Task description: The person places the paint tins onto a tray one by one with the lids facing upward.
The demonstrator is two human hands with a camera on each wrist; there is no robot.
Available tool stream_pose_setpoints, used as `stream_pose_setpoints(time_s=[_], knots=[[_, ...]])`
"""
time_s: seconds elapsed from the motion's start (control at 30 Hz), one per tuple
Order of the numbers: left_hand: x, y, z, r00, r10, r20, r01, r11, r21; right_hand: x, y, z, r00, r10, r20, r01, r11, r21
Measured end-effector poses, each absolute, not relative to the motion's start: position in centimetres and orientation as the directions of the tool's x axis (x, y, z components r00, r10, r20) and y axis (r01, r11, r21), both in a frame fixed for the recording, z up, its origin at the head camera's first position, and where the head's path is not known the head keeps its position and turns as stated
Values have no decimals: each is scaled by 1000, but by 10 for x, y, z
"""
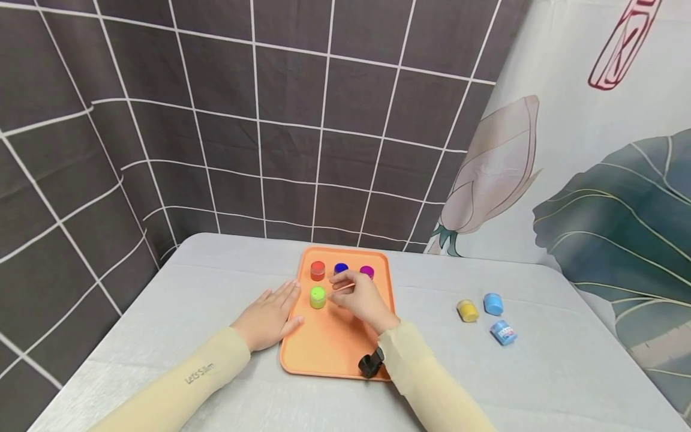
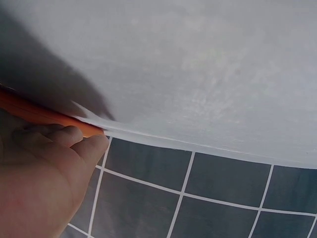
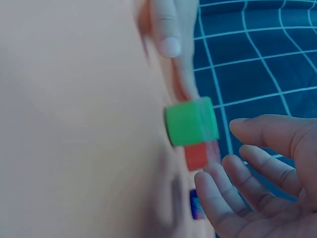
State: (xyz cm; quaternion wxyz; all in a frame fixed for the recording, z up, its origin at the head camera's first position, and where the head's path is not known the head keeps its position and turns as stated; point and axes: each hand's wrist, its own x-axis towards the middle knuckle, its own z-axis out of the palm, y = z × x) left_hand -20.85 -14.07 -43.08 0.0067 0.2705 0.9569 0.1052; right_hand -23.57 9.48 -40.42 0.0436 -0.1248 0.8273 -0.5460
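Observation:
On the orange tray [image 1: 324,348] stands a jar with a lime-green top [image 1: 318,297], green in the right wrist view [image 3: 190,123]. Behind it a red jar [image 1: 318,270], a blue jar [image 1: 341,268] and a purple jar [image 1: 367,272] form a row, the last two partly covered by my right hand [image 1: 358,297]. That hand hovers just right of the green jar, its fingers [image 3: 257,193] loosely bent and apart from the jar, holding nothing. My left hand [image 1: 270,318] lies flat at the tray's left edge, fingers straight, touching the rim.
Right of the tray, a yellow jar [image 1: 468,311], a light blue jar [image 1: 493,303] and another light blue jar with a label [image 1: 504,332] lie on the grey-white tablecloth [image 1: 540,384]. A dark tiled-pattern curtain [image 1: 291,150] hangs behind the table.

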Motion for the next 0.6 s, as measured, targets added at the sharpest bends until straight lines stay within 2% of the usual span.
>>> stream_pose_setpoints(time_s=[0.1, 0.37, 0.6], knots=[[-208, -141, -430, -852, 521, 52, 520, 830, 202, -232, 103, -398, -968, -238, 83, -176, 401, -899], [-208, -141, -432, -854, 518, 51, 517, 833, 197, -222, 129, -388, -944, -228, 240, -328, 557, -763], [-208, -140, -430, -858, 513, 32, 508, 838, 200, -215, 161, -383, -929, -204, 309, -365, 639, -677]])
